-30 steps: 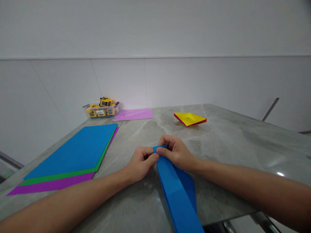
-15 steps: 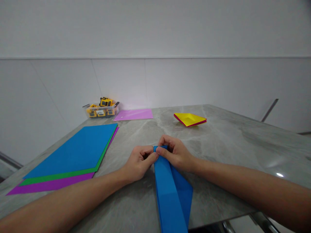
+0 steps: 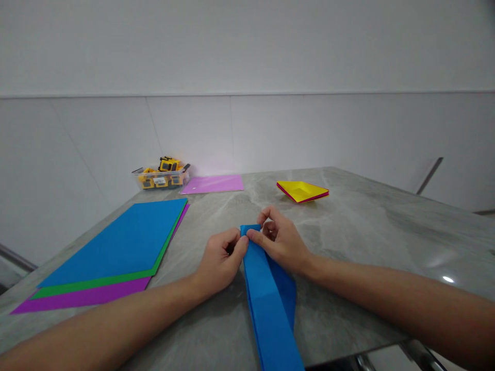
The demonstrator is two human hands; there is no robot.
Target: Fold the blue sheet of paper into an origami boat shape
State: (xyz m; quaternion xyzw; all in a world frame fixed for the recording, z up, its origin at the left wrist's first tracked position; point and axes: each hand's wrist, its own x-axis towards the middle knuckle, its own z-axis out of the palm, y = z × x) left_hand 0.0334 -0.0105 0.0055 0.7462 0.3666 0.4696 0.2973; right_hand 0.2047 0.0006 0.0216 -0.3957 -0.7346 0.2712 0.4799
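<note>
A folded strip of blue paper [image 3: 266, 304] runs from the table's near edge up to both hands, its far end bent over into a small flap. My left hand [image 3: 223, 257] pinches the left side of that far end between thumb and curled fingers. On the right side, my right hand [image 3: 280, 239] grips the same end, thumb on top and index finger beyond the flap. A wider blue layer shows beneath the strip on its right. The lower end of the paper leaves the picture at the bottom.
Large blue, green and purple sheets [image 3: 127, 237] lie stacked at left. Behind them stands a clear plastic box [image 3: 160, 180] of yellow toy vehicles, beside a pink sheet [image 3: 216, 183]. A folded yellow and red paper shape [image 3: 302, 191] rests farther back on the grey marbled table [image 3: 371, 221].
Both hands and the far end of the blue paper have shifted slightly away and left. More of the folded flap shows between the fingers, and the right-hand layer has narrowed.
</note>
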